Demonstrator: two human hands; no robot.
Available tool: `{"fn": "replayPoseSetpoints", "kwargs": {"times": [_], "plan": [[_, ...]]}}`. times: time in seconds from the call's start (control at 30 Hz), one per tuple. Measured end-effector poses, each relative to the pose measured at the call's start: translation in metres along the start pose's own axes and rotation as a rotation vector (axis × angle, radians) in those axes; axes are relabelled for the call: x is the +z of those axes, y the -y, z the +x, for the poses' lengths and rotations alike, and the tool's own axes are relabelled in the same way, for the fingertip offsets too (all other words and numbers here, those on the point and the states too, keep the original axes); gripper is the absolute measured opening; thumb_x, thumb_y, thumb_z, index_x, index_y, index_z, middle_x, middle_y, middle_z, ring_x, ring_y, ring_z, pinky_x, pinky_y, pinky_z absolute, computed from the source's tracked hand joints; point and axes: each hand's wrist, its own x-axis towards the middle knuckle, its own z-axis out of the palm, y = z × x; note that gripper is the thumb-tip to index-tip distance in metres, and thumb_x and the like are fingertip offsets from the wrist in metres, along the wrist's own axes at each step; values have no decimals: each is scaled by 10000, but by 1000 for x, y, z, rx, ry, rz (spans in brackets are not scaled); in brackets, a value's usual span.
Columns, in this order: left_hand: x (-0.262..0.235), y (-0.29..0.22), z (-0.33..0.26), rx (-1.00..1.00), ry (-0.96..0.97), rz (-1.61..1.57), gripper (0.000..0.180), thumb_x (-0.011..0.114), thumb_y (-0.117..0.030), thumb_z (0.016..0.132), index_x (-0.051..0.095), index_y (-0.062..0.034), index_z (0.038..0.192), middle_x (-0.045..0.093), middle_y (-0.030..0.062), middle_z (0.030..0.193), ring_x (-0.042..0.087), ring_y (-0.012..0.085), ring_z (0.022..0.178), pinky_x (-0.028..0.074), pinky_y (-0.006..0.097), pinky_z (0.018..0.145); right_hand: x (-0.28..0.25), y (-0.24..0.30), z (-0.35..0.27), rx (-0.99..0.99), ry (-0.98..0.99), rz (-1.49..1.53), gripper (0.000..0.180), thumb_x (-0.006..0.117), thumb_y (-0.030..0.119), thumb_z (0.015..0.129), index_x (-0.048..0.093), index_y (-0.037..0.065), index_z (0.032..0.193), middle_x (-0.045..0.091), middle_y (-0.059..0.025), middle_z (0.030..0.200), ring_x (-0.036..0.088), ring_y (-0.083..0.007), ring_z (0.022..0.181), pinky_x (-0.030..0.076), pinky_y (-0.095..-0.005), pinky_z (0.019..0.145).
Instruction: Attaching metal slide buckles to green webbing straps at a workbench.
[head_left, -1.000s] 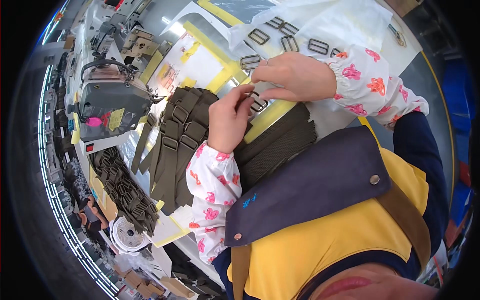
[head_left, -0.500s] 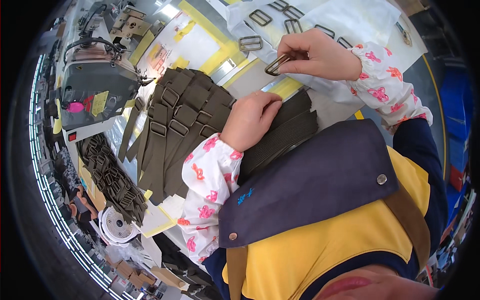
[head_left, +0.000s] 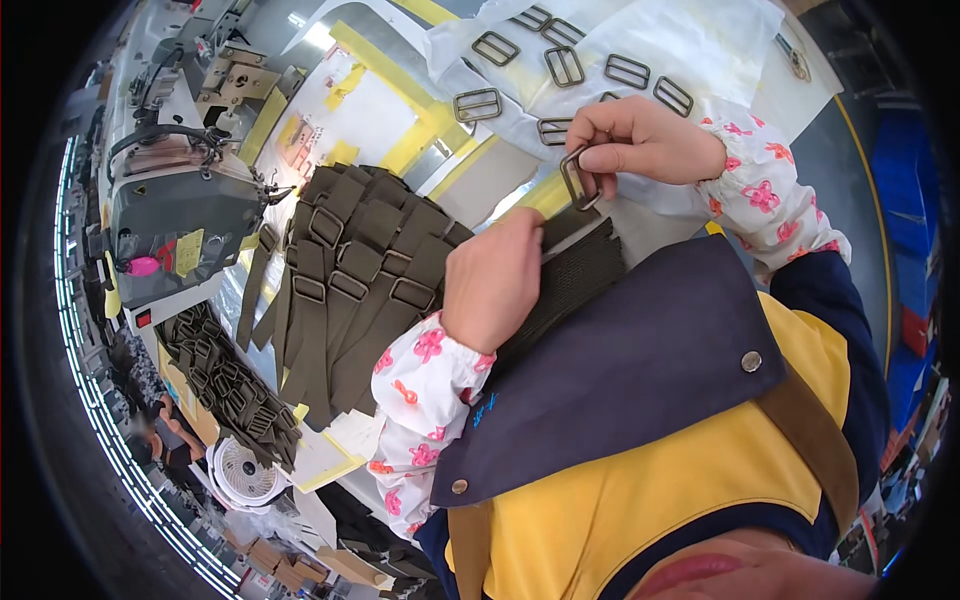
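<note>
My right hand [head_left: 648,145] pinches a bronze-coloured metal slide buckle [head_left: 571,180] between thumb and fingers. My left hand [head_left: 495,278] grips a dark olive webbing strap [head_left: 567,228] just below it. The strap's end meets the lower side of the buckle; whether it passes through the slot I cannot tell. Beneath and beside my left hand lies a stack of dark webbing straps [head_left: 580,280]. Several loose slide buckles [head_left: 477,105] are spread beyond my right hand on a white plastic sheet [head_left: 690,50].
Left of my hands lies a heap of olive straps [head_left: 385,220] fitted with buckles. A sewing machine [head_left: 185,215] stands at the far left. Below it hangs a bunch of buckled straps [head_left: 225,375], with a white fan [head_left: 247,470] nearby. A person [head_left: 170,430] is in the left background.
My right hand has brought the buckle down and toward my left hand, turning it more upright. My left hand has taken hold of a strap and raised its end to the buckle.
</note>
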Motion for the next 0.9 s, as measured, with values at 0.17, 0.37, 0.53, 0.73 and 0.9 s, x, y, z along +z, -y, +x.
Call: {"fn": "replayPoseSetpoints", "kwargs": {"times": [0.17,0.37,0.53,0.73,0.9], "plan": [[-13,6,-7,-162,-232,-299,87,505,-43,865,524,-28,948,564,172,711,566,339,632,441,353,551,8,0,5,80,81,71,168,461,165,919,525,10,934,585,-22,732,558,-65,565,450,-196,539],[-8,-3,-17,-115,-184,-524,114,501,-42,872,521,-36,984,569,141,719,575,286,626,446,300,580,33,-7,15,226,224,229,133,469,152,908,493,25,935,570,-21,695,569,-77,512,426,-191,442],[-8,-4,-25,-151,-346,-832,219,601,-55,809,560,-73,1023,590,93,834,546,251,687,443,297,637,52,11,20,245,150,149,97,500,96,881,482,23,941,574,-36,678,567,-77,512,431,-191,448],[-7,4,-29,146,-545,-245,218,704,-75,681,617,-107,878,576,39,887,499,233,863,387,322,709,65,-9,30,-47,46,-160,117,531,81,866,527,-3,947,577,-32,657,538,-58,511,424,-194,455],[-9,0,-49,-218,-483,-494,110,671,-70,743,578,-56,800,584,37,708,510,204,607,391,286,647,73,-14,38,43,65,-171,92,536,65,865,500,-7,908,567,-7,716,539,-35,629,429,-186,526]]}}
